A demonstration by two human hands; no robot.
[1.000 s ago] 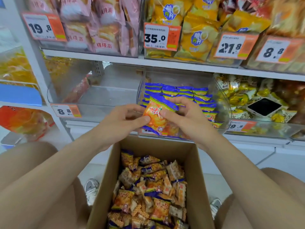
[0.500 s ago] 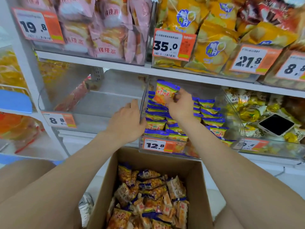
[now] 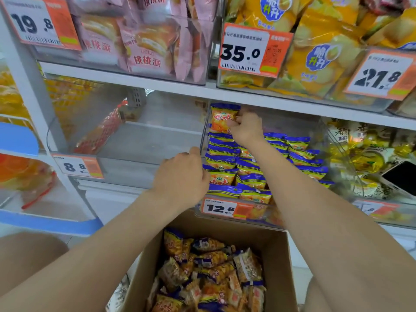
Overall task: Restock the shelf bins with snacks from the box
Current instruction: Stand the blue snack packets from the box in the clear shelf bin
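My right hand pinches an orange snack packet with a blue top and holds it upright at the back left of the clear middle bin, above rows of the same packets. At the bin's left wall sits my left hand, fingers curled at the wall's edge; what they touch is hidden. Below me stands the open cardboard box, holding several loose orange and blue packets.
Left of the middle bin is a nearly bare clear bin tagged 8.8. To the right, a bin of yellow sweets holds a black phone. The upper shelf carries pink and yellow bags.
My right hand carried the packet from over the box up to the bin's back left. My left hand let go of it and moved to the bin's left wall.
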